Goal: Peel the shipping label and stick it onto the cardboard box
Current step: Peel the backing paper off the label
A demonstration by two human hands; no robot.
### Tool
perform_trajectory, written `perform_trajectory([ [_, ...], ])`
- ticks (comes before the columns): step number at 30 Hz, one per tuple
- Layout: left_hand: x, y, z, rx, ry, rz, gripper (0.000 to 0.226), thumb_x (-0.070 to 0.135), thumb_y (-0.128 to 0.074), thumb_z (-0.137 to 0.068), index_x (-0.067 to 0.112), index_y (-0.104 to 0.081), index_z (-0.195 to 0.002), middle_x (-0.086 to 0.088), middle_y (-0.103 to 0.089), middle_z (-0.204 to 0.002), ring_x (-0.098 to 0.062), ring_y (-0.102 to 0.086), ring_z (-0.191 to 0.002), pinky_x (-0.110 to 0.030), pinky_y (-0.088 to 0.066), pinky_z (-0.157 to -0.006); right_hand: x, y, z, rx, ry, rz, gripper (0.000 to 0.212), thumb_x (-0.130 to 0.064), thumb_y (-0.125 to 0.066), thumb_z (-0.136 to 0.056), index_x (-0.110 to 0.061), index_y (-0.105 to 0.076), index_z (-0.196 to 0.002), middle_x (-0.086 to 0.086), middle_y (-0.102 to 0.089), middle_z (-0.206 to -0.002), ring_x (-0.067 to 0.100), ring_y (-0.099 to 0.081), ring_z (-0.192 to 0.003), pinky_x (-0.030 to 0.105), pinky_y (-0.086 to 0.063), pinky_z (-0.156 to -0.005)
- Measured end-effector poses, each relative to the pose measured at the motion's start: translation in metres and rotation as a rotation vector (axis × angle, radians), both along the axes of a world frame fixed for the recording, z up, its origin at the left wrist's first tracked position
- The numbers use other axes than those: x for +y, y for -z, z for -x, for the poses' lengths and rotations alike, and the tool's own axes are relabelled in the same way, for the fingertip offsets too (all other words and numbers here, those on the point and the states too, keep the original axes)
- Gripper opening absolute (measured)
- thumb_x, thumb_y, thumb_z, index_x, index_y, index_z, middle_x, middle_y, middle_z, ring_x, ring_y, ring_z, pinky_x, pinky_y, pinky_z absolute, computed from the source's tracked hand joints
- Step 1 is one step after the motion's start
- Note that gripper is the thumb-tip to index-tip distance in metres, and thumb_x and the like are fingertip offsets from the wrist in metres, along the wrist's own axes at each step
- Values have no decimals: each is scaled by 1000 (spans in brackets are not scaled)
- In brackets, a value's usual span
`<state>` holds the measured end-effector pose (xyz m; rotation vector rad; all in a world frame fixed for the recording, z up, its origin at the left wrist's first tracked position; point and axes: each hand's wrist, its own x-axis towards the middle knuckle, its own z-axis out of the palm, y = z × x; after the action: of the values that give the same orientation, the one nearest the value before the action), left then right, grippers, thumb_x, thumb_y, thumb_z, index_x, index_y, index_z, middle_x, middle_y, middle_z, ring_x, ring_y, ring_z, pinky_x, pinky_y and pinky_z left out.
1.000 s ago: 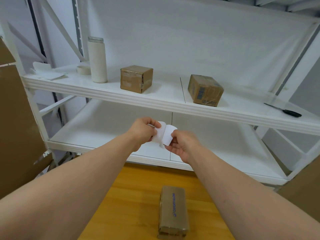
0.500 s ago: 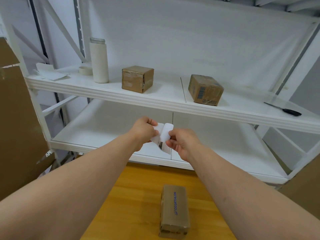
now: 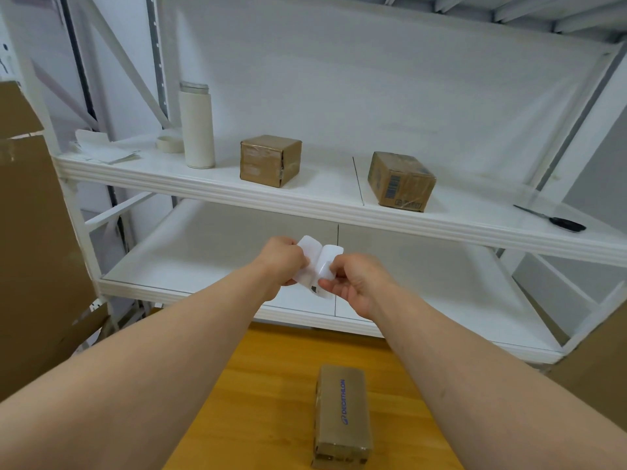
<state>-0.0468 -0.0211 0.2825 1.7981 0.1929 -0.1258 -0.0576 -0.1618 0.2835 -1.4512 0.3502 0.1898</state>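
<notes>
A white metal shelving rack [image 3: 305, 198] fills the far side. A big sheet of brown cardboard [image 3: 34, 249] leans at the left. A wooden table [image 3: 264, 401] lies near, and on it stands the taped cardboard box [image 3: 341, 415], long side running near to far, blue lettering on top.

On the upper shelf stand a square brown box [image 3: 269, 161] and, to the right, a second box [image 3: 400, 181] with a barcode. A tall white bottle [image 3: 196, 127] is further left.

Both hands are raised above the table, in front of the lower shelf. The left hand [image 3: 280, 262] pinches the left part of the shipping label [image 3: 317, 262] with curled fingers. The right hand [image 3: 359, 283] pinches the right part between thumb and fingertips. The white sheet bends between them, well apart from the box below.
</notes>
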Motion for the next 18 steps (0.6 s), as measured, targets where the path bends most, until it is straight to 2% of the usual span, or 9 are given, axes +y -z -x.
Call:
perform_trajectory([
  [3, 1, -2, 2, 7, 21, 11, 25, 0, -50, -91, 10, -59, -112, -13, -62, -111, -24, -61, -91, -33, -55, -74, -1, 2, -1, -9, -32, -25, 34, 3, -63, -86, 2, -58, -119, 21, -64, -115, 32, -68, -97, 32, -62, -67],
  [5, 1, -1, 2, 2, 30, -2, 29, 1, -51, -91, 11, -58, -117, -11, -62, -113, -25, -60, -95, -32, -54, -72, -2, 3, -2, 2, -52, 21, 38, 1, -69, -86, 2, -59, -123, 19, -65, -116, 27, -69, -88, 28, -61, -62],
  [7, 2, -1, 2, 0, 21, -23, 31, 3, -52, -92, 11, -56, -122, -12, -60, -116, -29, -57, -102, -34, -52, -77, -2, 4, -3, 15, -52, 91, 39, -2, -71, -86, 0, -60, -123, 18, -66, -112, 22, -67, -72, 23, -58, -52],
  [9, 3, 0, 2, 4, 12, -33, 28, 4, -53, -91, 11, -56, -118, -13, -59, -116, -30, -55, -101, -37, -50, -81, -3, 5, -5, 20, -29, 142, 40, -6, -73, -85, -3, -61, -123, 18, -68, -109, 19, -63, -62, 20, -51, -43],
  [13, 3, 1, 2, 1, 2, -31, 25, -1, -53, -89, 14, -54, -109, -11, -59, -108, -28, -54, -95, -35, -51, -81, -6, 5, -6, 28, 2, 193, 29, -9, -73, -82, -9, -64, -110, 17, -70, -111, 18, -59, -59, 17, -43, -36],
  [18, 4, -1, 2, 15, 27, 17, 33, -3, -51, -86, 14, -57, -114, -9, -62, -108, -27, -57, -97, -37, -53, -84, -8, 4, -6, 34, -8, 224, 27, -11, -72, -82, -8, -65, -108, 13, -69, -101, 15, -53, -55, 18, -41, -37],
])
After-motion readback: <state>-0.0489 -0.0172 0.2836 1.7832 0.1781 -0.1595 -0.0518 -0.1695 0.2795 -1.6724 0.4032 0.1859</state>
